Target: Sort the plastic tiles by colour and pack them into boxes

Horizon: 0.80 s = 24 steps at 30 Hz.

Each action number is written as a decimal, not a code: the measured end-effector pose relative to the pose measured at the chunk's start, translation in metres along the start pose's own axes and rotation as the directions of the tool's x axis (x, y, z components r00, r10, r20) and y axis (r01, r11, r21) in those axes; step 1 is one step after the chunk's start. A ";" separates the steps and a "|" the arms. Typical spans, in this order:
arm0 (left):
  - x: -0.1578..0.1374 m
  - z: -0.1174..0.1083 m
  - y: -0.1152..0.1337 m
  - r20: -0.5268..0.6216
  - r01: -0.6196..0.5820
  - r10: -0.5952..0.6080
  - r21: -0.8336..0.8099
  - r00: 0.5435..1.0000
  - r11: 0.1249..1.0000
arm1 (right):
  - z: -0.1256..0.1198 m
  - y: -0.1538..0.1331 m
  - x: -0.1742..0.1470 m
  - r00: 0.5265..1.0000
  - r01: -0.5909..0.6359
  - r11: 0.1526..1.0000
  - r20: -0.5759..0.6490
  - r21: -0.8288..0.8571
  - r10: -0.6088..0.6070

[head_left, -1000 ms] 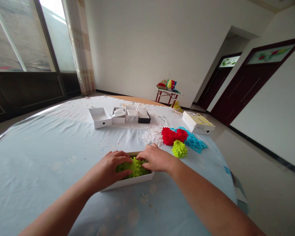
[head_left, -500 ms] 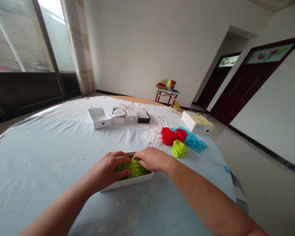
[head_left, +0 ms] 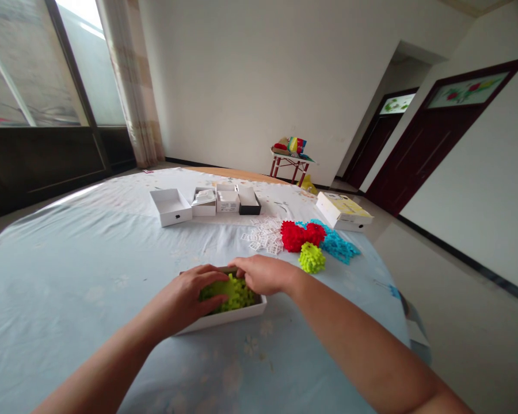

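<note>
A shallow white box (head_left: 237, 317) lies on the light blue tablecloth in front of me, filled with lime green plastic pieces (head_left: 233, 293). My left hand (head_left: 185, 296) rests on the left part of the green pieces, fingers spread over them. My right hand (head_left: 265, 273) covers their far right part, fingers curled down onto them. Whether either hand grips a piece is hidden by the fingers.
Beyond the box lie white flat pieces (head_left: 263, 237), a red pile (head_left: 300, 236), a small green clump (head_left: 312, 258) and a blue pile (head_left: 339, 247). Several open small boxes (head_left: 207, 202) and a closed white box (head_left: 343, 211) stand farther back. The table edge falls away at right.
My right hand has slid a little to the left over the green pieces. The left hand stays on them. The view has shifted slightly.
</note>
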<state>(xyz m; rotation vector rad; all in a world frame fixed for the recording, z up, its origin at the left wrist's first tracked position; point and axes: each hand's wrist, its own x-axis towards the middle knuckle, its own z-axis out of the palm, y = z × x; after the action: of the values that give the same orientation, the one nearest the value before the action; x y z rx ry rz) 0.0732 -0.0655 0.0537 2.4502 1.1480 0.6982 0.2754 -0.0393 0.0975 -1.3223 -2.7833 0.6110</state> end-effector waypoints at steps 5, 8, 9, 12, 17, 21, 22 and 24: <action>0.000 0.003 0.001 -0.033 -0.051 0.053 0.048 0.998 0.998 | 0.002 0.008 -0.001 0.996 -0.077 0.970 -0.018 0.232 0.084; 0.000 0.002 0.006 -0.021 -0.064 0.066 0.076 0.998 0.995 | 0.004 0.010 0.000 0.996 -0.077 0.933 -0.022 0.353 0.091; 0.000 0.001 0.008 -0.013 -0.058 0.059 0.077 0.998 0.995 | 0.005 0.011 0.001 0.996 -0.070 0.915 -0.026 0.397 0.087; 0.000 0.001 0.013 0.013 -0.017 0.016 0.078 1.000 0.997 | 0.007 0.012 0.004 0.997 -0.050 0.862 -0.030 0.505 0.076; 0.000 0.003 0.014 0.028 -0.018 0.017 0.047 0.999 0.999 | 0.010 0.015 0.007 0.994 -0.105 0.771 0.038 0.628 0.105; 0.000 0.003 0.012 0.061 -0.039 0.035 0.050 0.998 0.998 | 0.010 0.018 0.006 0.990 -0.141 0.713 0.093 0.687 0.107; 0.000 0.002 0.012 0.064 -0.042 0.038 0.057 0.997 0.998 | 0.009 0.018 0.006 0.990 -0.142 0.703 0.100 0.697 0.101; 0.000 0.002 0.012 0.066 -0.047 0.043 0.064 0.997 0.997 | 0.007 0.018 0.005 0.990 -0.138 0.697 0.109 0.703 0.086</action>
<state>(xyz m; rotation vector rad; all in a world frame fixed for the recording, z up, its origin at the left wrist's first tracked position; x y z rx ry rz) 0.0816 -0.0727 0.0580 2.5410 1.1112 0.5981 0.2844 -0.0281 0.0846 -1.2702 -2.0901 1.5594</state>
